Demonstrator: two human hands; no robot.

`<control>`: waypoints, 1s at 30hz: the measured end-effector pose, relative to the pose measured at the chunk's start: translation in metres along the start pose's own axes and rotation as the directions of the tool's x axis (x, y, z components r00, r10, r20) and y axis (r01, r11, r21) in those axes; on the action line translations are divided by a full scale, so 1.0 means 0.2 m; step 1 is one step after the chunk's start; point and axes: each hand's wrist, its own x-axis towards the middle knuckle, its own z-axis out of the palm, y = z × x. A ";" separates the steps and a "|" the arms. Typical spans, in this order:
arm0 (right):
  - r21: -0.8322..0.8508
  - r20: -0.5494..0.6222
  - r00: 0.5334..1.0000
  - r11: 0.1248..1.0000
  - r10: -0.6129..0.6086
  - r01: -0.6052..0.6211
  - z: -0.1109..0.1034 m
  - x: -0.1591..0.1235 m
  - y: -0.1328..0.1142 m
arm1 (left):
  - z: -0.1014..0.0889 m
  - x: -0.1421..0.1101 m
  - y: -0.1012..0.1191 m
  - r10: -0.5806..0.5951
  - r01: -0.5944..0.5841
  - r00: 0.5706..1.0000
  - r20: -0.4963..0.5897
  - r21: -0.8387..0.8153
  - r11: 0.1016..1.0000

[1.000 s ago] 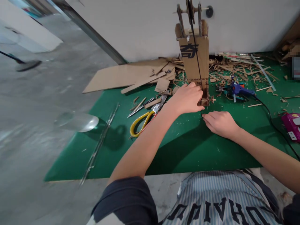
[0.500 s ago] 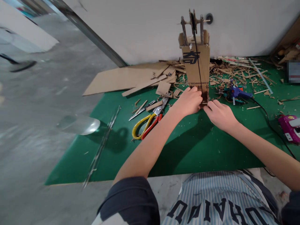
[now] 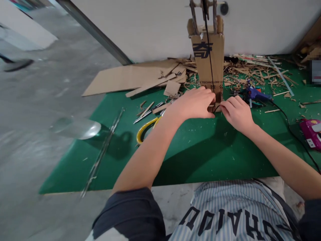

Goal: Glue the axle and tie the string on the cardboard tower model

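A tall cardboard stand (image 3: 209, 67) rises from the green table, with printed lettering on its front. At its top, a cardboard pulley (image 3: 205, 8) sits on a thin stick between two upright arms, partly cut off by the frame. A black cord (image 3: 210, 58) runs from the pulley down the stand's front to my hands. My left hand (image 3: 198, 103) is at the stand's base, its fingers curled and its grip partly hidden. My right hand (image 3: 237, 112), to the right of the base, pinches the cord, which bends in a small loop between both hands.
Yellow-handled scissors (image 3: 144, 130) lie left, partly under my left forearm. A blue glue gun (image 3: 258, 93) with a black cable rests on the right, near a magenta device (image 3: 311, 132). Cardboard scraps (image 3: 250, 72) cover the back; a clear bottle (image 3: 82, 129) is at the left edge.
My left hand has spread around the base and its thumb has dropped lower. A dark loop of cord now shows between the hands. The view has shifted, and the stand sits higher in it.
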 end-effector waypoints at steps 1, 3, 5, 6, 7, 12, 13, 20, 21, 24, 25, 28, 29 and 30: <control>0.006 -0.009 1.000 1.000 0.013 -0.013 0.01 0.01 0.00 | 0.01 0.01 0.01 -0.013 0.013 1.000 -0.001 0.006 1.000; 0.023 -0.025 0.999 0.999 0.049 -0.048 0.02 0.03 0.00 | 0.03 0.04 0.04 -0.022 0.022 0.999 -0.026 0.009 1.000; 0.048 -0.031 0.995 0.995 0.092 -0.090 0.02 0.04 0.00 | 0.05 0.06 0.04 -0.022 0.022 0.999 -0.048 -0.015 1.000; 0.058 -0.031 0.993 0.992 0.112 -0.110 0.03 0.05 0.00 | 0.05 0.07 0.04 -0.027 0.025 0.998 -0.052 -0.033 0.999; 0.063 -0.030 0.992 0.990 0.125 -0.123 0.03 0.05 0.00 | 0.06 0.07 0.02 -0.032 0.029 0.998 -0.054 -0.054 0.998; 0.030 -0.005 0.992 0.992 0.126 -0.126 0.04 0.06 0.01 | 0.12 0.10 -0.08 -0.054 0.017 0.984 -0.172 -0.211 0.977; 0.019 0.015 0.992 0.992 0.123 -0.123 0.03 0.06 0.01 | 0.13 0.10 -0.10 -0.058 0.007 0.978 -0.200 -0.248 0.969; -0.012 0.200 0.973 0.993 0.116 -0.116 -0.04 0.17 0.01 | 0.15 0.13 -0.15 0.011 -0.150 0.949 -0.316 -0.417 0.896; 0.001 0.209 0.971 0.992 0.120 -0.123 -0.05 0.19 0.01 | 0.15 0.13 -0.16 0.014 -0.162 0.942 -0.335 -0.419 0.894; 0.048 0.216 0.963 0.983 0.163 -0.177 -0.05 0.24 0.02 | 0.17 0.13 -0.19 0.009 -0.192 0.924 -0.383 -0.444 0.875; 0.068 0.220 0.958 0.977 0.182 -0.202 -0.04 0.26 0.02 | 0.18 0.14 -0.20 0.014 -0.207 0.921 -0.389 -0.460 0.863; 0.140 0.245 0.945 0.957 0.216 -0.255 -0.01 0.27 0.03 | 0.20 0.14 -0.22 0.045 -0.251 0.920 -0.389 -0.497 0.831; 0.165 0.254 0.942 0.950 0.218 -0.264 0.00 0.27 0.04 | 0.21 0.14 -0.22 0.053 -0.262 0.919 -0.390 -0.504 0.823; 0.186 0.260 0.941 0.944 0.219 -0.271 0.01 0.27 0.04 | 0.21 0.14 -0.23 0.055 -0.268 0.917 -0.394 -0.509 0.818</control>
